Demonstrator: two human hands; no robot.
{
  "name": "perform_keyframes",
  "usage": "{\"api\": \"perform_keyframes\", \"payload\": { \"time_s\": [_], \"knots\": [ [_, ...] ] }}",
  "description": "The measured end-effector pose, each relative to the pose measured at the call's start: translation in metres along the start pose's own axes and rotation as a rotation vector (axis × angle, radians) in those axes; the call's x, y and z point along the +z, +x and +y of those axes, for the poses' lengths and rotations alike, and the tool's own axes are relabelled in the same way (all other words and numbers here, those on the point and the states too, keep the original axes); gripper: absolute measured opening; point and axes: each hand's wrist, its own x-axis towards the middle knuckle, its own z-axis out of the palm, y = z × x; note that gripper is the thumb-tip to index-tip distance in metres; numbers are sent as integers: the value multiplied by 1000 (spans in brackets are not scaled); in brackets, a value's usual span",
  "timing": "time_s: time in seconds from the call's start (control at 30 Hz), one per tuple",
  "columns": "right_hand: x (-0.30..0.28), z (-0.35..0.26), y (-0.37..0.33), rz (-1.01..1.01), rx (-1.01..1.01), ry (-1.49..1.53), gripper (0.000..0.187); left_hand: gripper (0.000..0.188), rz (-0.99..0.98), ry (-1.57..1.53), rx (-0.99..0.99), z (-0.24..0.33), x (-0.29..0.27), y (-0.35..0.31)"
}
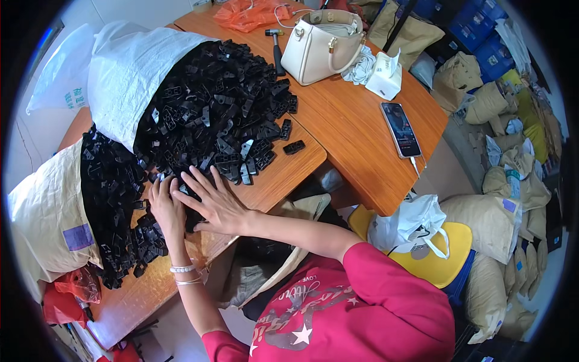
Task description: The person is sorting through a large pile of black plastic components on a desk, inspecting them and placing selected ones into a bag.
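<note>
Right hand (220,208) and left hand (166,208) side by side at the near edge of black parts (211,108) heaped on a wooden table (283,172).

The right hand is palm down, fingers apart; the left hand's fingers look close together, though whether they grip a part cannot be told. The heap lies at the mouth of a white sack (136,66). With the table's edge near, good handling likely means flat palms and small, light strokes, lest parts drop.

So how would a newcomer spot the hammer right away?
On the wooden table, find the cream handbag. The hammer lies between it and the heap of black parts. It alone there has a straight dark handle and short crosswise head.
</note>
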Motion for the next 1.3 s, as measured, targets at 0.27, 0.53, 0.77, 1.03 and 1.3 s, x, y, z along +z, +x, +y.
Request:
{"api": "perform_keyframes", "payload": {
  "time_s": [0.27, 0.53, 0.77, 1.03, 1.3],
  "knots": [
    [1, -8, 2, 142, -164, 93, 83, 32, 193, 411, -71, -63, -52, -28],
    [2, -25, -9, -86, -161, -61, 68, 36, 138, 33, -152, -49, -33, -57],
    [1, -24, -9, 52, -196, -58, 43, 28, 262, 55, -39, -32, -42, -54],
    [-33, -17, -19, 389, -173, 87, 20, 22, 442, -230, -121, 5, -69, -68],
    [-41, -7, -32, 332, 34, 115, 16, 31, 3, -376, -199, 43, -53, -120]
  ]
}}
